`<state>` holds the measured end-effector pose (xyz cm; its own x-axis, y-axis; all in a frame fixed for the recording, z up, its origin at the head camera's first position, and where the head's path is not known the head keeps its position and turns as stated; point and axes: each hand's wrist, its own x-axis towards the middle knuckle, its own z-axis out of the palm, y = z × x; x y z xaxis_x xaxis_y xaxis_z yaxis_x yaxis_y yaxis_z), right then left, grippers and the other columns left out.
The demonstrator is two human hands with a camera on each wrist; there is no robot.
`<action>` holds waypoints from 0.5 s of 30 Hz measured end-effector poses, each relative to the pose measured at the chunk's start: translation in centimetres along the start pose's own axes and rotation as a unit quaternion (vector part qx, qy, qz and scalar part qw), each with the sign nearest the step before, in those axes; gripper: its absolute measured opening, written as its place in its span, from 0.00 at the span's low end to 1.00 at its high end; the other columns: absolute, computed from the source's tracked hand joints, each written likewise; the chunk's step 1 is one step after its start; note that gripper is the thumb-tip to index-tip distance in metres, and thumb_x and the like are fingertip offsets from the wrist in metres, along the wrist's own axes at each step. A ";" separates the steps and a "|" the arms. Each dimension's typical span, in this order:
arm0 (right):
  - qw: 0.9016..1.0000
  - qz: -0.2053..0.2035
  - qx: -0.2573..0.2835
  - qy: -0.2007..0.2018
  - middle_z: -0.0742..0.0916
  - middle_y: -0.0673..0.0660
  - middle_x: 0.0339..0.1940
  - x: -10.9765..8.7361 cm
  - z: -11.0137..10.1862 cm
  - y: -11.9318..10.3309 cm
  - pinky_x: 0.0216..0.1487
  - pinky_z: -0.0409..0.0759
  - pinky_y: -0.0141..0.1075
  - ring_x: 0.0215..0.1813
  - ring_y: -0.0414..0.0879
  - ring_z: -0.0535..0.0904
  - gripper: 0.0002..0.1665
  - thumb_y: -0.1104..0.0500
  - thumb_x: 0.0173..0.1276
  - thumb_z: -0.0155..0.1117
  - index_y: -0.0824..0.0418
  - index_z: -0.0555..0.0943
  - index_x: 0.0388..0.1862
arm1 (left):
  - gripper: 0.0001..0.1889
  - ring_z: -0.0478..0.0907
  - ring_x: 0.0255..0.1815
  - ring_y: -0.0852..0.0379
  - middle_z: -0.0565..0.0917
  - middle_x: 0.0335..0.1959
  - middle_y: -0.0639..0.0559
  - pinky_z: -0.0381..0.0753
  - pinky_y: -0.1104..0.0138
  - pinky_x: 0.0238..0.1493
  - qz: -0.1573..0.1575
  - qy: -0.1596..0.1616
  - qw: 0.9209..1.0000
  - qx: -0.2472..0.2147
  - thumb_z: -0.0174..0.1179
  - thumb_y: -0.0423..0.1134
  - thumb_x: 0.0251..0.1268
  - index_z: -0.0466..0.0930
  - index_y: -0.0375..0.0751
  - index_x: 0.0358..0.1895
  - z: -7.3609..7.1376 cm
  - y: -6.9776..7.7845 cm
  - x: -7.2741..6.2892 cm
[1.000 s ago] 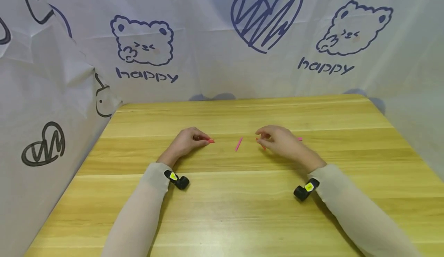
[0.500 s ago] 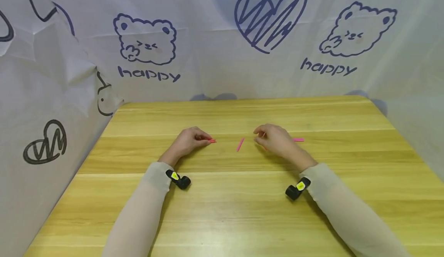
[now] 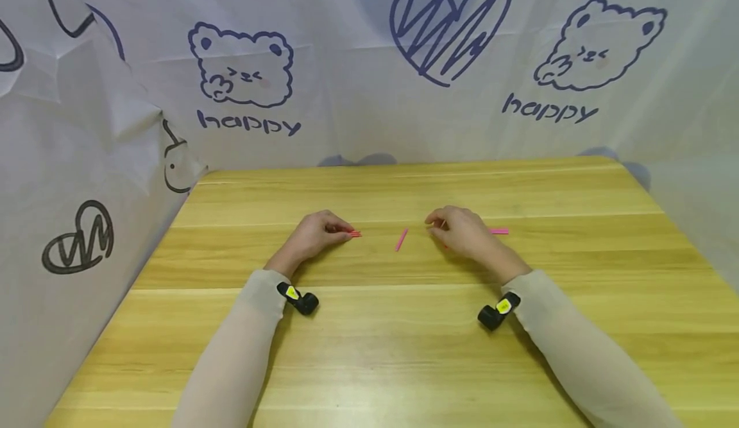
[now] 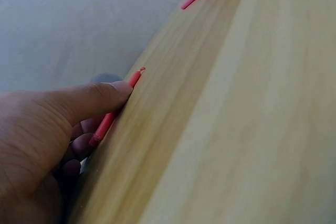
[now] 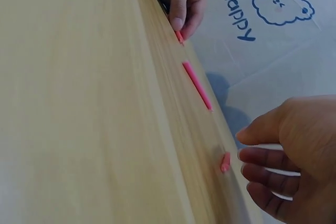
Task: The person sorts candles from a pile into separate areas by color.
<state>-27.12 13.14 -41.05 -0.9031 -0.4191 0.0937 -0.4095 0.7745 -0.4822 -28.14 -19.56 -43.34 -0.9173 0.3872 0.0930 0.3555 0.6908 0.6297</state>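
My left hand (image 3: pixel 316 235) pinches thin red candles (image 3: pixel 355 234) between thumb and fingers, close over the table. In the left wrist view a red candle (image 4: pixel 105 128) with a short wick pokes out on both sides of the thumb. A single pink candle (image 3: pixel 401 240) lies slanted on the wood between my hands. My right hand (image 3: pixel 462 230) hovers with loosely bent fingers, thumb and fingertips apart and nothing between them. Just beside those fingertips, another red candle (image 5: pixel 225 162) lies on the table, mostly hidden by the hand in the head view.
Another pink candle (image 3: pixel 499 231) lies behind my right wrist. The wooden table (image 3: pixel 369 338) ends at a white cloth (image 3: pixel 346 68) with drawn bears and a heart. Each wrist carries a small black camera (image 3: pixel 306 303).
My right hand and wrist have shifted left, covering more of the red candle and uncovering more of the pink one behind the wrist. The left hand stays in place with its candles.
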 end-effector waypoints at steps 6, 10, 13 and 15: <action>0.999 -0.046 0.013 -0.002 0.86 0.54 0.41 -0.1 -0.3 1.1 0.47 0.78 0.47 0.44 0.50 0.82 0.11 0.63 0.69 0.61 0.60 0.86 0.48 | 0.09 0.77 0.41 0.55 0.84 0.39 0.52 0.77 0.60 0.44 0.000 0.000 1.000 -0.003 0.66 0.41 0.65 0.89 0.44 0.44 0.0 0.1 0.0; 0.997 -0.079 0.013 -0.017 0.86 0.54 0.44 -0.1 -0.5 1.7 0.52 0.77 0.48 0.49 0.52 0.81 0.11 0.65 0.68 0.61 0.58 0.87 0.45 | 0.09 0.77 0.41 0.55 0.84 0.39 0.52 0.77 0.60 0.44 0.000 0.000 1.000 -0.001 0.66 0.41 0.65 0.89 0.44 0.44 0.0 0.1 0.0; 0.994 -0.109 0.007 -0.028 0.86 0.54 0.45 -0.1 -0.5 2.1 0.55 0.75 0.48 0.51 0.52 0.80 0.12 0.67 0.68 0.61 0.58 0.88 0.44 | 0.09 0.77 0.41 0.55 0.84 0.39 0.52 0.77 0.60 0.45 0.000 0.000 1.000 0.002 0.66 0.42 0.65 0.89 0.45 0.44 0.1 0.0 0.0; 0.992 -0.120 0.007 -0.032 0.85 0.54 0.46 -0.2 -0.5 2.4 0.56 0.75 0.48 0.51 0.52 0.80 0.12 0.67 0.68 0.60 0.58 0.88 0.44 | 0.09 0.77 0.41 0.55 0.84 0.39 0.52 0.77 0.60 0.45 -0.001 0.000 1.000 0.002 0.66 0.42 0.65 0.89 0.45 0.44 0.1 0.0 0.0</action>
<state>-28.02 15.27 -41.77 -0.7690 -0.6209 0.1520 -0.6100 0.6417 -0.4648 -28.16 -19.47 -43.45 -0.9177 0.3864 0.0923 0.3553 0.6943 0.6259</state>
